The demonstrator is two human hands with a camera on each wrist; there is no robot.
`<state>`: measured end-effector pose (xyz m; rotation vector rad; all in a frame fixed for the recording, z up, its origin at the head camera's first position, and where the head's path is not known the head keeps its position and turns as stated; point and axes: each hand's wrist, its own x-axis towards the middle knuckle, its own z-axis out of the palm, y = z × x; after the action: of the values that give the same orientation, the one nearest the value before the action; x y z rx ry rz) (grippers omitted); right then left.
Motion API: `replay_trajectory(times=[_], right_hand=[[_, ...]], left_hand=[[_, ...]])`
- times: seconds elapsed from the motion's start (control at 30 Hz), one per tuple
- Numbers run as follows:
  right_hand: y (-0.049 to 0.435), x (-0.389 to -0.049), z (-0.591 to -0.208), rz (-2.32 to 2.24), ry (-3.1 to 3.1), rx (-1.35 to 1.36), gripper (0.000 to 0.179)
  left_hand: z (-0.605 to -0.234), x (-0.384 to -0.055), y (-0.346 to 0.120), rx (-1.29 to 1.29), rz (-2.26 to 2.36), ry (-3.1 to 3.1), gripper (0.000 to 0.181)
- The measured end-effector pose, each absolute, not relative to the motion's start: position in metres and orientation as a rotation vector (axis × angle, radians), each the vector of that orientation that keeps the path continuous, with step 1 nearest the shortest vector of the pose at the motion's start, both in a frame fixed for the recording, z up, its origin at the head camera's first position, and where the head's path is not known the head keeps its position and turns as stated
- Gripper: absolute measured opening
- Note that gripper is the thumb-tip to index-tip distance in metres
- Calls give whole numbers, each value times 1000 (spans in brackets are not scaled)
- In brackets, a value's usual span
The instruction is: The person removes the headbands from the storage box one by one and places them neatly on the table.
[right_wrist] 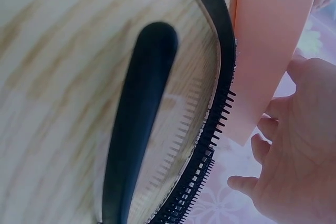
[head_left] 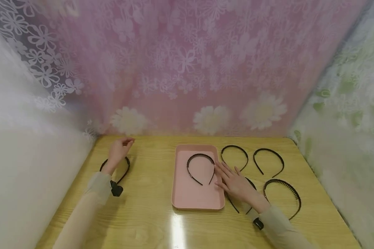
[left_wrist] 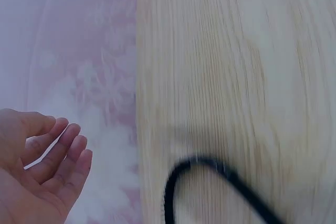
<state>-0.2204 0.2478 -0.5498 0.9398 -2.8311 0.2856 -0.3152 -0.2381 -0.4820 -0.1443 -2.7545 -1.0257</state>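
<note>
A black toothed headband (head_left: 201, 155) lies in a pink tray (head_left: 197, 202) in the head view. My right hand (head_left: 235, 183) reaches over the tray's right rim, fingers extended, fingertips beside that headband and holding nothing. Beneath this hand and wrist, another black headband (head_left: 233, 206) is partly hidden; its toothed band (right_wrist: 223, 40) is large in the right wrist view. At the far left, my left hand (head_left: 118, 152) hovers over a black headband (head_left: 128, 165), its fingers loosely bent. The left wrist view has that hand (left_wrist: 52, 166) free of any object, with the headband (left_wrist: 199, 160) below.
On the wooden table (head_left: 149, 186), right of the tray, lie more black headbands: one (head_left: 234, 146) beside the rim, another (head_left: 268, 150) farther right, and a third (head_left: 280, 180) nearer the front. A pink floral curtain (head_left: 174, 86) hangs behind, with pale curtains at both sides.
</note>
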Motion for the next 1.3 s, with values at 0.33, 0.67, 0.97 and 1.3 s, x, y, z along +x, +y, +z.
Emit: replay_trajectory(times=[0.33, 0.67, 0.97, 1.3], right_hand=[[245, -208, -559, 285, -2787, 945, 66], [246, -210, -550, 294, -2785, 941, 67], [246, -210, -549, 292, -2810, 926, 66], [245, -210, -547, 284, -2876, 901, 67]], left_hand=[[-492, -306, -183, -294, -1198, -2740, 31], [-491, -302, -125, -450, -1393, -2697, 29], [-497, -301, -85, -513, -1461, -2689, 27], [-511, -300, -58, -506, -1434, -2785, 27]])
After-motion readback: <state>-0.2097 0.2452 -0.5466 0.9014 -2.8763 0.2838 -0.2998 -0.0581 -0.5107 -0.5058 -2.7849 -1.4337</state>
